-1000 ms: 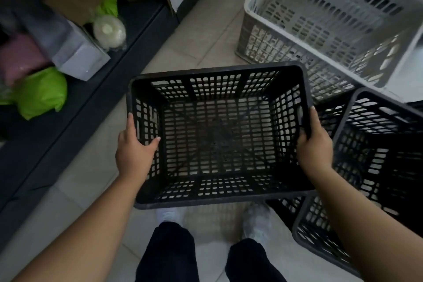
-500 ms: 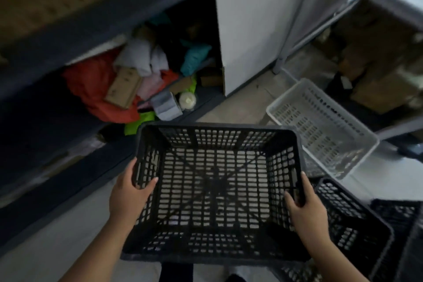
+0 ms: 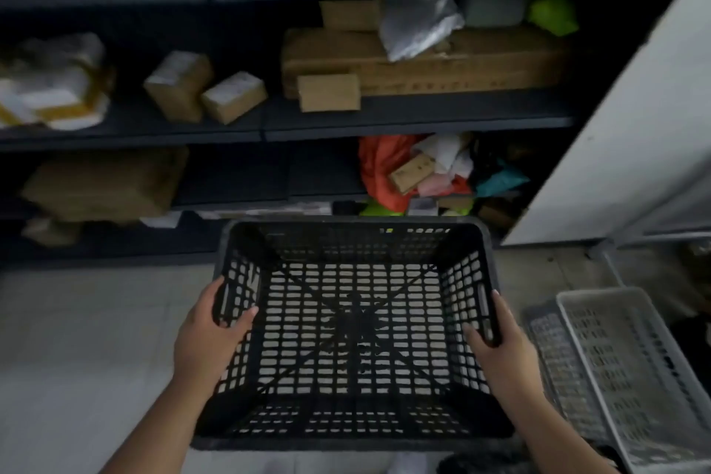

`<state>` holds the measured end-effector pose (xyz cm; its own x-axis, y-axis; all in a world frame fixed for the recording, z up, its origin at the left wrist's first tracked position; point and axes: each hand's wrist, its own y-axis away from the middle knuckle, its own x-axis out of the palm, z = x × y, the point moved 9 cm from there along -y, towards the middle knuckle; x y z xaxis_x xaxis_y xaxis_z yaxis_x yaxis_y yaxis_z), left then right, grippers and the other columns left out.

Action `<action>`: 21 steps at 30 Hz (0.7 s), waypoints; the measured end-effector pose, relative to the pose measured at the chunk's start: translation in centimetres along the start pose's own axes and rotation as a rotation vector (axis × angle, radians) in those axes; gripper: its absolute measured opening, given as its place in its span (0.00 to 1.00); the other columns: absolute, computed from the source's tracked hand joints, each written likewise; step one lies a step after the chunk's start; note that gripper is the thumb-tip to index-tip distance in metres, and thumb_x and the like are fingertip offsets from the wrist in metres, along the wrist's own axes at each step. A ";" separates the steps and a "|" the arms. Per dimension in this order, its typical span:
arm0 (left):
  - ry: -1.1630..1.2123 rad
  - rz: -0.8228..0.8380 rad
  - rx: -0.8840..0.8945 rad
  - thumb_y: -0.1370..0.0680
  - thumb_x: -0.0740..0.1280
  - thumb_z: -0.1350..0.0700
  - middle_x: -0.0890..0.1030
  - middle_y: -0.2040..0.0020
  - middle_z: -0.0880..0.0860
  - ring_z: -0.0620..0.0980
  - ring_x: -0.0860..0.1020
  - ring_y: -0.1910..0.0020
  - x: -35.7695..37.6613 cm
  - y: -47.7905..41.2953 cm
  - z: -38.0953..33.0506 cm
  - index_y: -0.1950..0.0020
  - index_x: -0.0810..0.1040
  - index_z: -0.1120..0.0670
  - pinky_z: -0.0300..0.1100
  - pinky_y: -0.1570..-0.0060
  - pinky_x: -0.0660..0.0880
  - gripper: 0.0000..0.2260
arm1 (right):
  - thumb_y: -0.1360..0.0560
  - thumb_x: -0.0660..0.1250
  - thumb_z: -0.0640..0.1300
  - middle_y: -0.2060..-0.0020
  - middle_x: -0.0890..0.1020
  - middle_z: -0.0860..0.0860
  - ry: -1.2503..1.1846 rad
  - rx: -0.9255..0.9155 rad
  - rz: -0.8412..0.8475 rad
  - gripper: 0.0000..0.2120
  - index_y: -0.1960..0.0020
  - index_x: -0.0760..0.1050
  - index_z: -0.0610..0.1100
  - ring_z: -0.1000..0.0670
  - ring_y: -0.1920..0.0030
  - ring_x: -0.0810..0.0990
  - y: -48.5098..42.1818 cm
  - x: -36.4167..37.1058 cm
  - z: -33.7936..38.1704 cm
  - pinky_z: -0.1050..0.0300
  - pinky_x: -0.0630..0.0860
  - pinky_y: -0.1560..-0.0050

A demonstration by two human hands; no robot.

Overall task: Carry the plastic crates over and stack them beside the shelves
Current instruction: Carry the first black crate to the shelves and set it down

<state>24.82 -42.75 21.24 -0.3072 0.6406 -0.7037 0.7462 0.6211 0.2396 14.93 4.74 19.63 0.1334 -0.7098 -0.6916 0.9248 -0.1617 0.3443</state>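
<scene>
Black crate (image 3: 356,335): it is empty and held level above the pale floor (image 3: 96,339), in front of the shelves (image 3: 415,123).
Left hand (image 3: 209,339): it is clamped on the left wall, thumb inside.
Right hand (image 3: 500,348): it is clamped on the right wall.
Doing it well: keep both grips even and lower the crate flat.
Edges: the shelf front is at 12 o'clock, a white crate (image 3: 631,369) at 3 o'clock.
Open room: the bare floor at 9 o'clock looks free.

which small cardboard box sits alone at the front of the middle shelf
On the dark metal shelving, find the long flat cardboard carton on the middle shelf. The small plain brown cardboard box stands before its left end, upright and square-on, unlike the two tilted, labelled boxes further left.
</scene>
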 end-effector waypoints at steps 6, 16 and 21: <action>0.054 -0.200 -0.197 0.30 0.72 0.40 0.81 0.41 0.52 0.54 0.81 0.48 -15.8 5.2 12.6 0.29 0.64 0.41 0.56 0.46 0.79 0.32 | 0.26 0.70 0.56 0.41 0.80 0.47 0.059 -0.183 0.169 0.35 0.24 0.58 0.60 0.44 0.49 0.81 7.3 10.0 12.7 0.54 0.77 0.55; 0.107 -0.494 -0.524 0.30 0.71 0.36 0.81 0.40 0.52 0.57 0.80 0.46 -39.1 16.6 34.1 0.29 0.64 0.41 0.52 0.46 0.77 0.32 | 0.27 0.68 0.60 0.39 0.80 0.47 0.188 -0.416 0.480 0.36 0.23 0.56 0.60 0.45 0.48 0.81 24.9 32.2 30.8 0.51 0.80 0.50; 0.147 -0.648 -0.680 0.31 0.70 0.34 0.82 0.42 0.50 0.54 0.81 0.50 -46.9 22.5 43.2 0.31 0.64 0.39 0.52 0.48 0.78 0.31 | 0.32 0.66 0.68 0.40 0.80 0.51 0.239 -0.573 0.646 0.37 0.26 0.58 0.65 0.48 0.46 0.81 33.0 43.5 37.9 0.51 0.78 0.46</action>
<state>81.54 -78.33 30.78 -0.6469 0.1006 -0.7559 -0.0849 0.9756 0.2025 37.77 -57.43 25.00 0.7014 -0.3713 -0.6084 0.6708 0.6327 0.3871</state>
